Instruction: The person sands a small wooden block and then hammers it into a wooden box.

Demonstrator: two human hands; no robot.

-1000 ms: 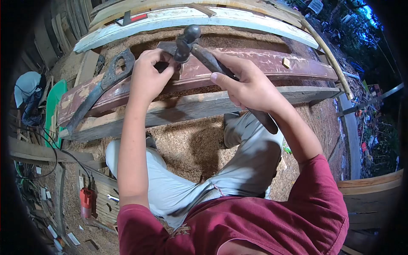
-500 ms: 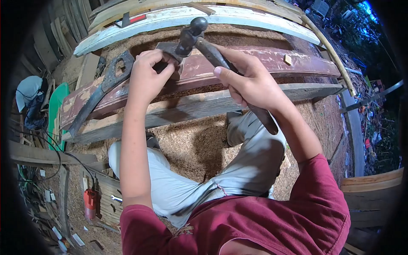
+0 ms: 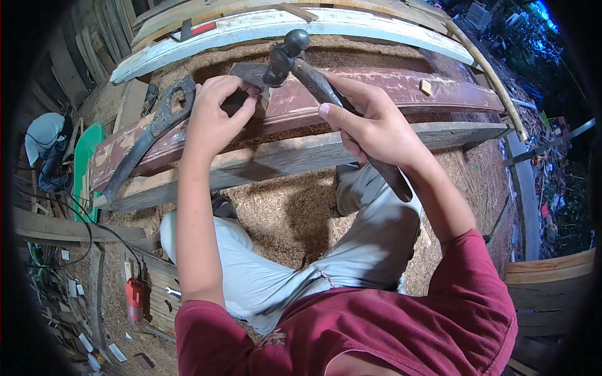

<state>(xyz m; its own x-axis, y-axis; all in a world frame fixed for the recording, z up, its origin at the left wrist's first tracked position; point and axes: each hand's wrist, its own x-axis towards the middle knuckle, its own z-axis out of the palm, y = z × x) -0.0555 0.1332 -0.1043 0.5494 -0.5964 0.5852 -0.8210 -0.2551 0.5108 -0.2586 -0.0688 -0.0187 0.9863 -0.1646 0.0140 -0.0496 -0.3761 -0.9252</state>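
My right hand (image 3: 379,119) grips the wooden handle of a ball-peen hammer (image 3: 320,81), its metal head raised at the upper middle, just right of my left hand. My left hand (image 3: 222,109) is over the reddish-brown board (image 3: 370,88), thumb and fingers curled toward each other; what they pinch, if anything, is hidden. A dark flat wooden piece (image 3: 251,71) lies on the board beyond those fingers, partly covered by them and the hammer head. Left of my left hand, a handsaw (image 3: 147,138) rests across the board, its blade slanting toward the grey plank.
A grey plank (image 3: 282,160) runs along the near side of the board. A small wood block (image 3: 425,87) sits on the board at right. Behind lie a white beam (image 3: 370,34) and a square with a red part (image 3: 202,29). A red tool (image 3: 135,297) stands at lower left.
The hammer head has shifted slightly to the right, away from my left fingers. My left hand stays at nearly the same spot, and my right hand keeps its grip.
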